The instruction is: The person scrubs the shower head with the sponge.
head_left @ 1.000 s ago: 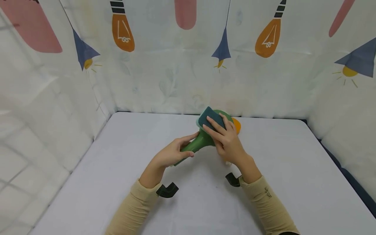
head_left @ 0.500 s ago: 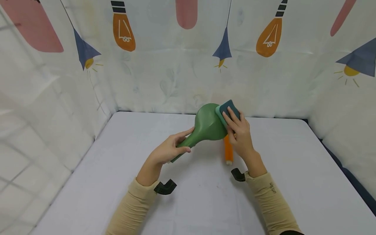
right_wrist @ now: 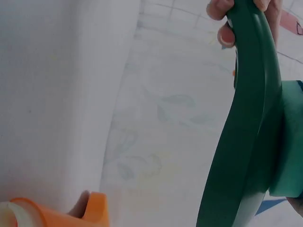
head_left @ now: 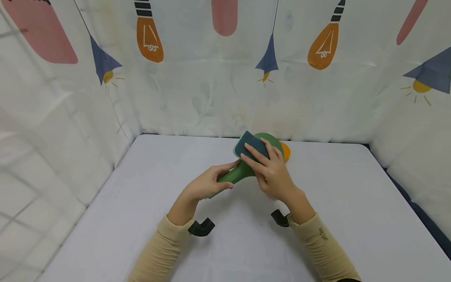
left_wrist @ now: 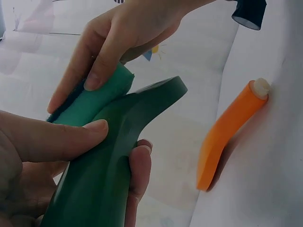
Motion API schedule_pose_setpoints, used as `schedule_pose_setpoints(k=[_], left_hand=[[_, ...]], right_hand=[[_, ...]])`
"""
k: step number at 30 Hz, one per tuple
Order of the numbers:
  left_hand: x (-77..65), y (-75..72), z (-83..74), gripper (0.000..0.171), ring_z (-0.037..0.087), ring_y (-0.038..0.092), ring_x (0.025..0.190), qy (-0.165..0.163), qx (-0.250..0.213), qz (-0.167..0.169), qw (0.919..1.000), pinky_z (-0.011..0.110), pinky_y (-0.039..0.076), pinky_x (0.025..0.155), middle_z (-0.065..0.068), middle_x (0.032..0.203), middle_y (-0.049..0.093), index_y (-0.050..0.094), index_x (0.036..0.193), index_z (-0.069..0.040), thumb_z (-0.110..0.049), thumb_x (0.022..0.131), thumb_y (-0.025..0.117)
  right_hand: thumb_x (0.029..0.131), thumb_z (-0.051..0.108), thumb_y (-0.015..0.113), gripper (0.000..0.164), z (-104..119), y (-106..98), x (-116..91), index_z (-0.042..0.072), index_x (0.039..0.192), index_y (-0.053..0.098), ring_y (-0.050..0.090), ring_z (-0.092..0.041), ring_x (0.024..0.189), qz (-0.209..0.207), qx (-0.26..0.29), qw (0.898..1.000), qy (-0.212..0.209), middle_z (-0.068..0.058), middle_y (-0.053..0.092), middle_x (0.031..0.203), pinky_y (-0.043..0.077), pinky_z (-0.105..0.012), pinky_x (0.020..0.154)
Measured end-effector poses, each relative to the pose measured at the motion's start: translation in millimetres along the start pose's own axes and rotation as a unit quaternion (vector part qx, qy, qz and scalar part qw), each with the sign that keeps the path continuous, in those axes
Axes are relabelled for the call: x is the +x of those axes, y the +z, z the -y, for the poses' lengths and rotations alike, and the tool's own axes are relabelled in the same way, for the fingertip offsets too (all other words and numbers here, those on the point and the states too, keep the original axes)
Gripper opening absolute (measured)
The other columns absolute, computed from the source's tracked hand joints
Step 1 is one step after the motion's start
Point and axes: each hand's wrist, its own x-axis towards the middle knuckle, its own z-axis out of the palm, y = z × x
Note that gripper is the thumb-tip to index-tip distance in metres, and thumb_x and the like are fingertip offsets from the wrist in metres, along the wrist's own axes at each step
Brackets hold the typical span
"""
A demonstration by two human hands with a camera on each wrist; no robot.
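My left hand (head_left: 204, 182) grips the handle of a green hand-held shower head (head_left: 242, 171), its round head tilted up and away above the table. In my right hand (head_left: 276, 174) is a teal sponge (head_left: 251, 145) with a dark scouring side, pinched between fingers and thumb. The soft side of the sponge lies against the back of the shower head, as the right wrist view shows with the sponge (right_wrist: 292, 142) touching the green body (right_wrist: 251, 113). Fingers and sponge hide part of the round head.
An orange shower head (left_wrist: 227, 132) with a whitish connector end lies on the white table behind the green one, mostly hidden in the head view. Printed cloth walls (head_left: 218, 90) rise at the back and sides. Black wrist mounts (head_left: 201, 227) jut inward from both cuffs.
Half a second ago the sponge was at the right rim of the round head; now it is back left near the neck. The shower head has dipped slightly, covering the orange one again.
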Motion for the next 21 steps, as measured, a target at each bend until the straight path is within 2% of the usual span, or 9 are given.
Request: schedule_pose_setpoints(k=[3, 6, 9, 12, 16, 21], left_hand=[[-0.9, 0.8, -1.7, 0.07, 0.023, 0.054, 0.098, 0.002, 0.013, -0.004, 0.9999, 0.032, 0.045, 0.082, 0.023, 0.13, 0.061, 0.031, 0.159, 0.001, 0.004, 0.097, 0.063], [-2.2, 1.5, -2.3, 0.07, 0.022, 0.049, 0.09, -0.002, 0.021, -0.006, 0.9998, 0.032, 0.043, 0.077, 0.018, 0.122, 0.062, 0.033, 0.159, -0.002, 0.004, 0.096, 0.064], [-2.5, 2.1, -2.9, 0.07, 0.022, 0.049, 0.091, -0.006, 0.015, -0.002, 0.9999, 0.031, 0.042, 0.078, 0.019, 0.134, 0.058, 0.033, 0.159, -0.004, 0.005, 0.097, 0.063], [-2.6, 3.0, -4.4, 0.07, 0.023, 0.049, 0.094, -0.009, 0.012, 0.0, 0.9999, 0.031, 0.042, 0.08, 0.018, 0.149, 0.049, 0.032, 0.159, -0.005, 0.006, 0.097, 0.063], [-2.7, 3.9, -5.7, 0.069, 0.023, 0.049, 0.094, -0.007, 0.018, 0.002, 0.9998, 0.032, 0.042, 0.08, 0.02, 0.15, 0.048, 0.032, 0.159, -0.004, 0.007, 0.097, 0.061], [-1.4, 5.6, -4.6, 0.069, 0.022, 0.05, 0.098, -0.009, 0.024, 0.009, 0.9996, 0.032, 0.044, 0.083, 0.02, 0.152, 0.046, 0.031, 0.159, -0.003, 0.007, 0.097, 0.061]], right_hand=[[0.091, -0.006, 0.063, 0.046, -10, -4, -4, 0.005, 0.136, 0.066, 0.036, -0.059, 0.137, -0.012, 0.006, 1.0, 0.029, -0.018, 0.054, 0.147, 0.031, -0.072, 0.103], [0.092, -0.009, 0.064, 0.046, -23, -9, -9, 0.002, 0.137, 0.065, 0.036, -0.057, 0.139, -0.027, 0.011, 0.997, 0.076, -0.021, 0.053, 0.148, 0.032, -0.073, 0.102], [0.094, -0.009, 0.062, 0.044, -34, -14, -14, -0.002, 0.137, 0.063, 0.036, -0.055, 0.14, -0.05, 0.015, 0.991, 0.124, -0.022, 0.052, 0.147, 0.032, -0.074, 0.102], [0.095, -0.009, 0.061, 0.043, -38, -17, -16, -0.003, 0.137, 0.063, 0.036, -0.054, 0.141, -0.072, 0.014, 0.986, 0.151, -0.022, 0.052, 0.147, 0.03, -0.074, 0.102], [0.095, -0.008, 0.061, 0.042, -33, -13, -13, -0.002, 0.136, 0.064, 0.034, -0.055, 0.141, -0.078, 0.004, 0.988, 0.135, -0.022, 0.052, 0.147, 0.03, -0.075, 0.101], [0.091, -0.006, 0.064, 0.044, -15, -3, -6, 0.002, 0.134, 0.067, 0.035, -0.06, 0.137, -0.045, -0.012, 0.997, 0.059, -0.021, 0.055, 0.146, 0.033, -0.075, 0.097]])
